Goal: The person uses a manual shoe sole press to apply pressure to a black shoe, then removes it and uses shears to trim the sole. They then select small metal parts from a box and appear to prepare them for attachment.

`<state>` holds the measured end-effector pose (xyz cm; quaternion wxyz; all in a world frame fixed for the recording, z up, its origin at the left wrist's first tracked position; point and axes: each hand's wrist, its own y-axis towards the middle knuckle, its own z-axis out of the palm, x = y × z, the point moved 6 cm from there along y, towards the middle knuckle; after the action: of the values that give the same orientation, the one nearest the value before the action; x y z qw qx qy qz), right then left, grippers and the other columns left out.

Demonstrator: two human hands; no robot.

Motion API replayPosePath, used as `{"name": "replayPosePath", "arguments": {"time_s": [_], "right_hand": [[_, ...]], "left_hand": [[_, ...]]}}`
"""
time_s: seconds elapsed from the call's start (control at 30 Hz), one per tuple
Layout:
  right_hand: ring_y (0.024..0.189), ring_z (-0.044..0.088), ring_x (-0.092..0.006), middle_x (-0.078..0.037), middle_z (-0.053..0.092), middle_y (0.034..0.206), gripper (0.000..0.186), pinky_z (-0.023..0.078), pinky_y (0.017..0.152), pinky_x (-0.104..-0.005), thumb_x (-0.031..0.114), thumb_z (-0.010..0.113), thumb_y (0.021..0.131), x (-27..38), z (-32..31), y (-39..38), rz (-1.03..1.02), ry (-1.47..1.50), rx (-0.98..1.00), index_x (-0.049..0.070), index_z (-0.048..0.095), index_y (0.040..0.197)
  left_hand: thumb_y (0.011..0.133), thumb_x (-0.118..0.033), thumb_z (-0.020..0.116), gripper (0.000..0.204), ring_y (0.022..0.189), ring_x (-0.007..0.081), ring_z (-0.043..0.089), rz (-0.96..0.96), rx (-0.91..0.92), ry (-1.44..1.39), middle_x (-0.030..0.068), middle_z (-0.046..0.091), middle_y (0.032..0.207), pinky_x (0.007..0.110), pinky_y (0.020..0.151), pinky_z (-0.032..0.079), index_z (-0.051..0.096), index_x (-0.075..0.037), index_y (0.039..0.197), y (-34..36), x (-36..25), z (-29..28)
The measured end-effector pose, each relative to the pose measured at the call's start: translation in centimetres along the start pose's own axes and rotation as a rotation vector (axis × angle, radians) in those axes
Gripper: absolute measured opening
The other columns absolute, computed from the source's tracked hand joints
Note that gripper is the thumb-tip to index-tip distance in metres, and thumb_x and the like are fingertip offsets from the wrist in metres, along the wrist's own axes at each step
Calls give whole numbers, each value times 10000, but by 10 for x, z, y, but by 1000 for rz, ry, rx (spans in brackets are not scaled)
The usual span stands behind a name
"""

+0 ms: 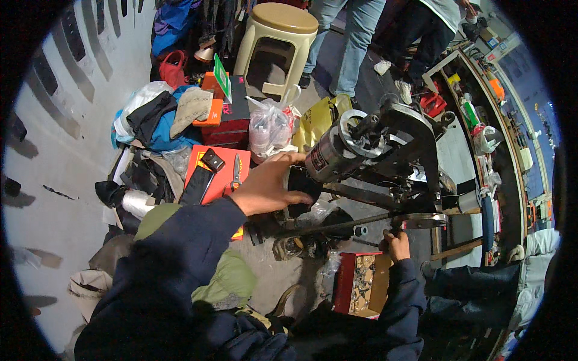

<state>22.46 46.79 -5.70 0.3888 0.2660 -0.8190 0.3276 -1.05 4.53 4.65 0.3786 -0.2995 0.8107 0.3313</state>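
Note:
A hand-cranked sewing machine (415, 129) with a dark metal frame and a silver cylinder (328, 157) stands in front of me, right of the middle. My left hand (265, 185) reaches to the end of that cylinder, fingers and thumb curved around a dark item (302, 188). The item's kind cannot be made out, as the hand and the machine cover part of it. Lower right, my right hand (397, 245) is closed at a small dark handle just under the rim of a metal wheel (425, 221). A long dark rod (337, 225) runs leftward from near the wheel.
Below the machine lies a red box of small metal parts (363, 283). Scissors (237, 171) rest on a red-orange box (208, 157) at left. Beyond are plastic bags (269, 127), a stool (283, 19) and standing people (355, 48). A cluttered shelf (481, 138) flanks the right.

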Motion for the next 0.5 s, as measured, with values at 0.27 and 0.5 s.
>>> {"name": "replayPosePath", "arguments": {"time_s": [0.27,0.5], "right_hand": [[750,654,-237,-151,698,929,368,561,694,-386,178,733,927,-10,-8,5,-16,-180,-7,-104,583,1109],[989,618,-169,-100,662,1093,439,528,866,-344,144,726,944,73,-96,-30,-270,-47,-179,-52,587,1310]], "left_hand": [[790,-76,806,551,1174,214,601,14,160,-406,101,636,1232,343,1029,452,570,-56,1287,-1,18,-3],[788,-66,828,642,1224,211,578,96,130,-377,108,632,1292,343,1068,433,541,-50,1362,11,29,2]]}}
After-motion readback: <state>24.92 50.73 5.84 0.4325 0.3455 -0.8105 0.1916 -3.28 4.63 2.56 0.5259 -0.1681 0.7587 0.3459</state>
